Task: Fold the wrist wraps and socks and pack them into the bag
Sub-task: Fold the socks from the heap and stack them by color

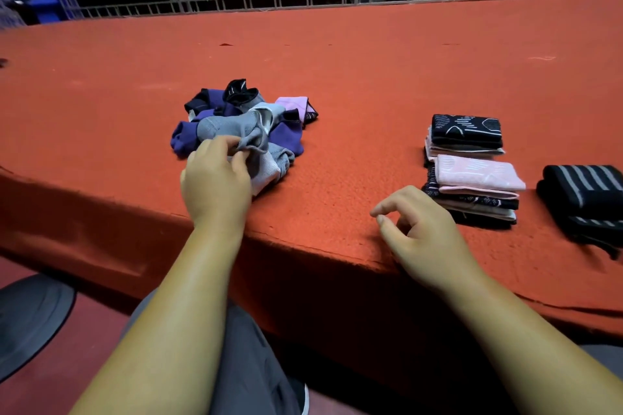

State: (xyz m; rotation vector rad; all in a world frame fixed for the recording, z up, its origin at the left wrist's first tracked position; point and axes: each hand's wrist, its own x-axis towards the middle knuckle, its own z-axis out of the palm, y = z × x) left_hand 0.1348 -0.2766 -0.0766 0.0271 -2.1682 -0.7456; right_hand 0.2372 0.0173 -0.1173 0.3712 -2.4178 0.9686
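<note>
Across the head camera's only view, an orange felt-covered table point(337, 71) fills the frame, seen by a seated person looking down at both bare forearms.

Ahead and to the left lies a heap of loose socks point(286, 136), purple, black, grey and lilac, tangled together. The left hand point(215, 175) reaches into the near side of the heap. Its thumb and fingers pinch a bunched fold of a grey sock point(226, 126), which lies on top of the heap, its length running roughly left to right.

The right hand point(421, 229) hangs near the table's front edge, well apart from the heap. Its fingers are loosely curled and it holds nothing. Just beside it to the right sit folded stacks point(478, 175) of socks, pink and black patterned. Further right, at the frame's edge, lie black wrist wraps point(583, 192) with grey stripes.

The left hand is plainly nearer the grey sock. The right would probably have to cross leftward to catch the sock's free end. No bag is visible.
</note>
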